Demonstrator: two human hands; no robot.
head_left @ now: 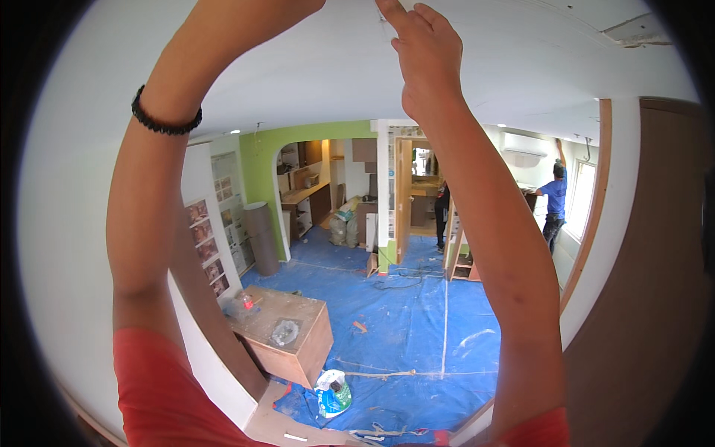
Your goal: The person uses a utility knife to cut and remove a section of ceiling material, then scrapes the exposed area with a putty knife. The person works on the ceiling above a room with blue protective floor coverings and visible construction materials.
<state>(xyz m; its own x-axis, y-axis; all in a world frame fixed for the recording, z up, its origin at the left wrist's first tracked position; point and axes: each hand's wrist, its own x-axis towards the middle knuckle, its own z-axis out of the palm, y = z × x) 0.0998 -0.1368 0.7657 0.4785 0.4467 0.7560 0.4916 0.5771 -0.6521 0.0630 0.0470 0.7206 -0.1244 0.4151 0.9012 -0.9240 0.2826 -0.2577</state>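
Both my arms reach up to the white ceiling (339,74). Only the wrist and heel of my left hand (287,7) show at the upper edge; its fingers are cut off by the frame. A dark beaded bracelet (165,119) circles the left forearm. My right hand (430,48) is closer to the middle, its fingers bent in and one finger pointing up to the frame's edge. Those fingertips meet the ceiling area beside a small dark mark, and what they hold, if anything, is hidden.
Blue sheeting (402,313) covers the floor. Below stand a wooden box (316,339) and a white bag (333,393). A rolled grey sheet (261,238) leans at the left wall. Far right, a person in blue (555,197) reaches up by an air conditioner (525,145). A ceiling opening (640,31) shows upper right.
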